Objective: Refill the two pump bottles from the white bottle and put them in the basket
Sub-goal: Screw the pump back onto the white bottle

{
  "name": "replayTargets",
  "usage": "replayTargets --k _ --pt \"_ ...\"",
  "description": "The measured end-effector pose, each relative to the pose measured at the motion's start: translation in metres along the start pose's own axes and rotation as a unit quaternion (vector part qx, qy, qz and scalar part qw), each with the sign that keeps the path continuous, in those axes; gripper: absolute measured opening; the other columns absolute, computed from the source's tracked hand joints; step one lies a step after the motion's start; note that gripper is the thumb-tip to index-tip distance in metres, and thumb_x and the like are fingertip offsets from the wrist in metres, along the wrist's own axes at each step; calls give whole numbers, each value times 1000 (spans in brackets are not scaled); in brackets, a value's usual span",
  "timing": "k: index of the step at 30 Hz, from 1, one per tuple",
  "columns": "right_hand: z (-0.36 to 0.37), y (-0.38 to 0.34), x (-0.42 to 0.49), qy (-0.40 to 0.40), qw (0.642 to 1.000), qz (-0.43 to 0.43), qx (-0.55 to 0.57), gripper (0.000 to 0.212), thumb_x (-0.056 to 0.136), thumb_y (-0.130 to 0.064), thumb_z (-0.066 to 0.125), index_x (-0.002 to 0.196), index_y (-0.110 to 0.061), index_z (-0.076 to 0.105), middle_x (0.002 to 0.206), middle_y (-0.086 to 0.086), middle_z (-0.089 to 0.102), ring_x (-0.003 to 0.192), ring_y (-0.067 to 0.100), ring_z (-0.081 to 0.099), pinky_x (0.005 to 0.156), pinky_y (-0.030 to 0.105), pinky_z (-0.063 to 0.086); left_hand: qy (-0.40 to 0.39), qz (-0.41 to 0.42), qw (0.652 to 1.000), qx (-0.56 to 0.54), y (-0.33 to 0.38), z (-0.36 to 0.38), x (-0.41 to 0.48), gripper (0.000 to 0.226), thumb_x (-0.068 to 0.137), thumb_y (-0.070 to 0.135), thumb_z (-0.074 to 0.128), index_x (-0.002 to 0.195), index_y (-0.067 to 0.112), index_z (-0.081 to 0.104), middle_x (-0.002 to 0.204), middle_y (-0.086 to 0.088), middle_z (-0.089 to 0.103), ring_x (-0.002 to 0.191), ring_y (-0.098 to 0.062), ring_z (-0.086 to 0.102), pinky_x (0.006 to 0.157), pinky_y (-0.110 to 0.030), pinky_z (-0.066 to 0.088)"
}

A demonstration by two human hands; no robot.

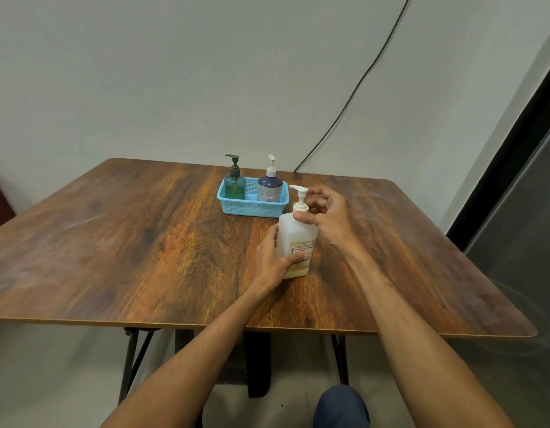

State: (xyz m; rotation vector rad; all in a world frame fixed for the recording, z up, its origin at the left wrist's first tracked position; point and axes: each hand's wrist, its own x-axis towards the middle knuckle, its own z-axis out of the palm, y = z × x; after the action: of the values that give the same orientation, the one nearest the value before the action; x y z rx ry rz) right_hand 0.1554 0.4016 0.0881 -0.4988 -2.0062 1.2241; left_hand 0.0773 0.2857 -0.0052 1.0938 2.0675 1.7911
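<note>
we see left hand (272,261) gripping white bottle (293,234) | right hand (326,218) pinching its pump (300,206) | green bottle (234,184), navy bottle (269,187) in basket (252,209) (upright)

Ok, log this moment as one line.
left hand: grips white bottle | right hand: holds its pump collar | green pump bottle, navy pump bottle: upright in basket

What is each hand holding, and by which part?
The white bottle: left hand, grip round its lower body; right hand, grip on the pump collar.
</note>
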Motion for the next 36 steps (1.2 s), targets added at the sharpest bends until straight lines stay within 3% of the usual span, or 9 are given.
replayTargets --k 6,11,13,16,19,23,26,30,36 --pt "17 2 -5 53 999 -8 3 61 59 -9 95 106 -6 57 86 -1 61 72 8 56 62 18 51 5 2 1000 -1 3 -1 -2 76 71 25 89 135 20 48 113 12 60 97 1 61 74 -15 52" --pt "6 5 -1 4 1000 1 27 74 65 -5 91 127 -13 51 105 9 72 95 22 70 83 34 59 2 -4 1000 -2 3 -2 -1 76 72 24 89 135 19 47 113 14 58 95 5 58 73 -12 51" --pt "3 5 -1 14 999 9 33 67 67 -1 88 122 -13 53 97 7 74 90 22 72 79 37 59 2 -2 1000 0 2 -1 -1 77 72 24 88 136 17 46 116 12 58 99 -1 60 76 -15 52" --pt "11 2 -3 39 999 2 24 67 60 -5 93 112 -10 52 91 2 68 78 12 67 67 23 55 7 4 1000 3 0 -1 -1 78 71 25 89 136 17 47 118 9 59 105 -7 62 81 -21 54" --pt "17 2 -6 39 999 9 34 75 61 -7 94 121 -9 49 96 7 63 80 11 63 65 17 54 7 3 1000 -1 1 0 -1 78 71 25 89 136 18 47 118 9 59 103 -5 60 83 -24 56" --pt "6 7 -3 5 998 13 62 89 61 -7 92 135 -21 45 109 7 72 99 19 70 86 34 58 3 -1 1000 -3 1 -2 0 78 71 25 89 136 19 47 118 11 59 103 -4 60 84 -25 56" --pt "3 7 0 16 998 12 56 78 61 -1 90 128 -16 51 102 8 74 93 22 73 84 43 60 -1 -3 1000 3 2 -1 0 77 72 23 88 136 18 46 114 15 57 96 4 58 75 -17 53" --pt "16 1 -2 41 999 -6 11 71 60 -8 94 118 -9 52 85 3 62 73 12 63 64 23 55 2 1 1000 -1 4 -2 -1 75 72 22 88 135 18 47 114 13 58 98 -1 60 76 -17 53" --pt "3 11 -1 -19 999 20 22 57 72 -7 87 123 -10 64 112 5 71 104 21 68 93 41 57 5 -1 1000 7 2 -2 -1 77 72 23 89 136 16 47 118 9 58 102 -4 59 76 -17 53"
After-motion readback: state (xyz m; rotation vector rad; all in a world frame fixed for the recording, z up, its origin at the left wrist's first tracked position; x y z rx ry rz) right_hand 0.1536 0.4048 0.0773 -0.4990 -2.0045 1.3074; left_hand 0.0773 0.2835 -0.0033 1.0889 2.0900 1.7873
